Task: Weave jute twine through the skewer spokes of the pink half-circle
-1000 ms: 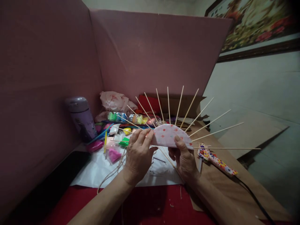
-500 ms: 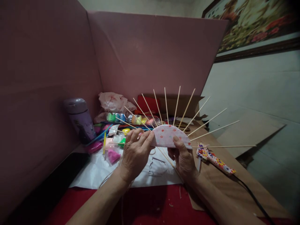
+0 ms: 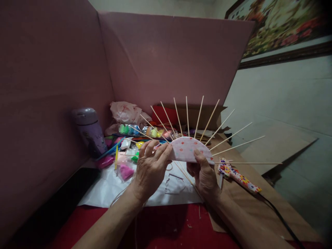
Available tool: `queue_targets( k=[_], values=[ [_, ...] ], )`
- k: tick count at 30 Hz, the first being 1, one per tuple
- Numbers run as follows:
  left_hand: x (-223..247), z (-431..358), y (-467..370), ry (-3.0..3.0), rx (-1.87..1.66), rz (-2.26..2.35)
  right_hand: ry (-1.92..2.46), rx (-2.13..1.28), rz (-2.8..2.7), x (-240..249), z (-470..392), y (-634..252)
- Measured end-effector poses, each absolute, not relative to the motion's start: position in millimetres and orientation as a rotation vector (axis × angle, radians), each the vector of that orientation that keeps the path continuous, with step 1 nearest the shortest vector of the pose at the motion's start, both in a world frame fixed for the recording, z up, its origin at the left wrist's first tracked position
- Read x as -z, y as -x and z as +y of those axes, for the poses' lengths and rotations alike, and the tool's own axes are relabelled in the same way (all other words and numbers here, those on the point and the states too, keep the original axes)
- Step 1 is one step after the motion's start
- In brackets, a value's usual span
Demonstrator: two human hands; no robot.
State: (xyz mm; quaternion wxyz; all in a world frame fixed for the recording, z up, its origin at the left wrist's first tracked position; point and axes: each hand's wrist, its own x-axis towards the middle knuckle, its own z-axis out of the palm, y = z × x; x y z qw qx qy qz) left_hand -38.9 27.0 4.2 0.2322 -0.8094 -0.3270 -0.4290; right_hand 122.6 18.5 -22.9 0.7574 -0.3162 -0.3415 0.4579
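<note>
A half-round piece (image 3: 185, 149), covered in pale cloth with small red marks, is held up above the table. Several thin wooden sticks (image 3: 198, 116) fan out from its curved edge. My left hand (image 3: 153, 169) grips its left end between thumb and fingers, partly over the sticks on that side. My right hand (image 3: 204, 173) holds the lower right part, thumb on the front and fingers behind. The fingers behind the piece are mostly hidden.
A flower-patterned glue gun (image 3: 240, 178) with a black cord lies on brown cardboard (image 3: 280, 211) at right. Bags of coloured clay (image 3: 126, 171) and a purple bottle (image 3: 90, 133) are at left. White paper (image 3: 98, 190) lies under the hands, over red cloth (image 3: 166, 228).
The half-round piece and its sticks have shifted slightly right and tilted a little clockwise. Both hands keep their hold.
</note>
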Motion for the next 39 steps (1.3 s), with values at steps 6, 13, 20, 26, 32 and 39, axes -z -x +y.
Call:
queue_targets(
  k=[6, 13, 20, 26, 32, 39],
  values=[
    [-0.3, 16.4, 30.0, 2.264, 1.689, -0.963, 0.646, -1.073, -0.541, 10.4, 21.2, -128.1],
    [7.5, 14.9, 14.4, 3.048, 2.489, -1.792, 0.644, -1.179, -0.498, 6.8, 17.1, -128.1],
    [2.7, 14.1, 14.3, 2.976, 2.929, -1.752, 0.653, -1.195, -0.62, 12.2, 12.9, -121.1],
    [2.6, 17.6, 16.8, 2.917, 2.958, -1.91, 0.689, -1.113, -0.633, 16.2, 11.9, -117.3],
    [5.3, 20.8, 17.5, 2.897, 2.971, -1.912, 0.71, -1.144, -0.663, 18.3, 12.5, -118.4],
    [5.0, 19.0, 16.4, 2.855, 2.972, -1.796, 0.595, -1.168, -0.679, 20.2, 16.3, -120.2]
  ],
)
